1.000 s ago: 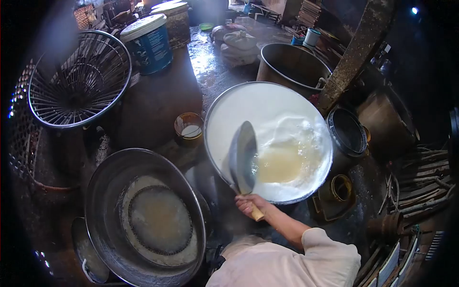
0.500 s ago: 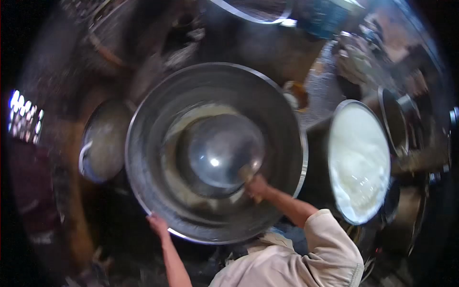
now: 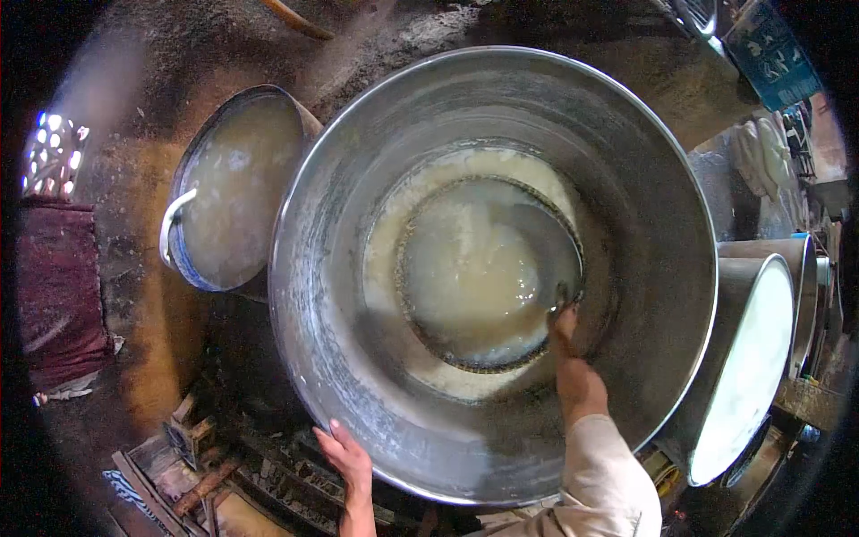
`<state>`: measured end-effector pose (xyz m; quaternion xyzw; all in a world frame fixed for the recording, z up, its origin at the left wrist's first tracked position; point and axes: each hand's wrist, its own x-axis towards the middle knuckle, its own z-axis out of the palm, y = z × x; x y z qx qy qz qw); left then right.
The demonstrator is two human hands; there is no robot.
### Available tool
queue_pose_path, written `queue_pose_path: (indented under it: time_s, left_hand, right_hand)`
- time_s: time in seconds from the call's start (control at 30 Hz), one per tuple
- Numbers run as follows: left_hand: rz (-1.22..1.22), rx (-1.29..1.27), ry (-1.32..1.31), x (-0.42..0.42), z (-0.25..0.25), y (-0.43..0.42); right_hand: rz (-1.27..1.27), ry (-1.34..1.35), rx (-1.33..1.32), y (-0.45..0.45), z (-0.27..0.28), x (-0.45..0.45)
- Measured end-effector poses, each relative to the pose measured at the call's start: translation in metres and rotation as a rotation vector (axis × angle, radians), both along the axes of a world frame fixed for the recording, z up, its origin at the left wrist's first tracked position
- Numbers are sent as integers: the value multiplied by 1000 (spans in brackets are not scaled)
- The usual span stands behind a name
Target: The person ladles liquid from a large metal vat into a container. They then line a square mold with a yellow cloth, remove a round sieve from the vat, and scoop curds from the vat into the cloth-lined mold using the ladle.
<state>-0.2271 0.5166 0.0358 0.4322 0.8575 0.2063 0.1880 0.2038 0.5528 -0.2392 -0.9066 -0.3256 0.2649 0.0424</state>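
A wide, deep metal pot [image 3: 653, 179] fills the middle of the head view, with pale, cloudy liquid [image 3: 479, 385] in its bottom. My right hand [image 3: 565, 324] reaches inside, closed around the handle of a large round metal ladle [image 3: 546, 237]. The ladle's bowl sits low in the pot, holding cloudy liquid with a wet shine. The grip is partly hidden by the hand itself. At the lower left, my left hand [image 3: 347, 455] is on the pot's rim, its fingertips over the edge.
Left of the pot stands a smaller pot [image 3: 172, 228] of cloudy liquid with a white handle. A tall container [image 3: 743, 358] with white contents is close on the right. A blue crate [image 3: 771, 55] stands at upper right, a wooden frame [image 3: 183, 479] at lower left.
The ladle was tilted with its shiny underside showing; now its liquid-filled inside faces up, low in the pot. The pot looks larger and the view is shifted. My left hand stays at the rim.
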Motion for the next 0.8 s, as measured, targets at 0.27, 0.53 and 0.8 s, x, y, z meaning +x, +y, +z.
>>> queue_pose_path:
  time_s: [0.27, 0.53, 0.8]
  left_hand:
    - [1, 18, -18, -3, -3, -1]
    - [-49, 53, -27, 4, 15, 6]
    - [-30, 166, 148, -4, -9, -4]
  right_hand:
    - [-579, 1686, 590, -92, -116, -101]
    - [-403, 1379, -87, -79, 51, -144]
    - [-195, 1419, -165, -131, 280, -47]
